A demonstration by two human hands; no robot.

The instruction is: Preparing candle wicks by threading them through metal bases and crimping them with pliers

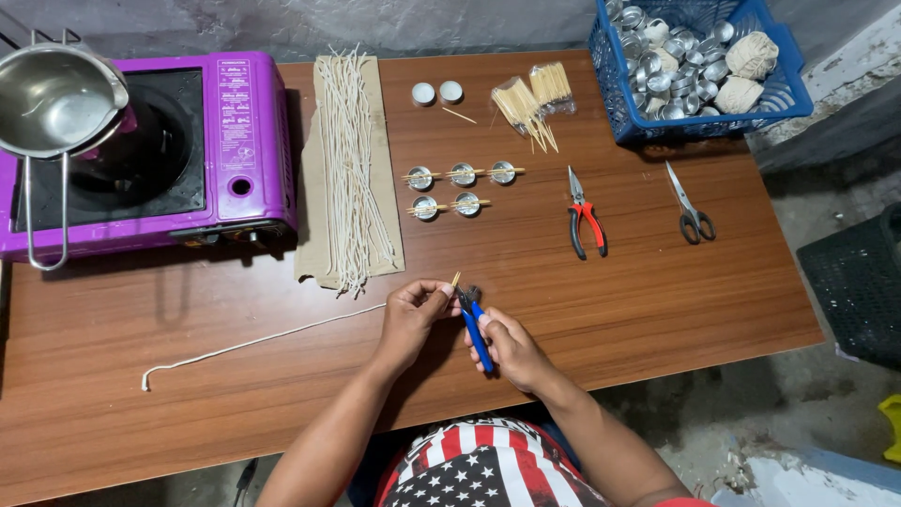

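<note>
Head view: over the near edge of the wooden surface (657,300), the left hand (413,314) pinches a small stick (455,279), its grip clenched, while the right hand (511,349) grasps blue-handled pliers (474,324) touching it.

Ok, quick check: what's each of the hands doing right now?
Left hand: closed, pinching a small wooden stick and the white wick cord.
Right hand: closed on blue-handled pliers.
</note>
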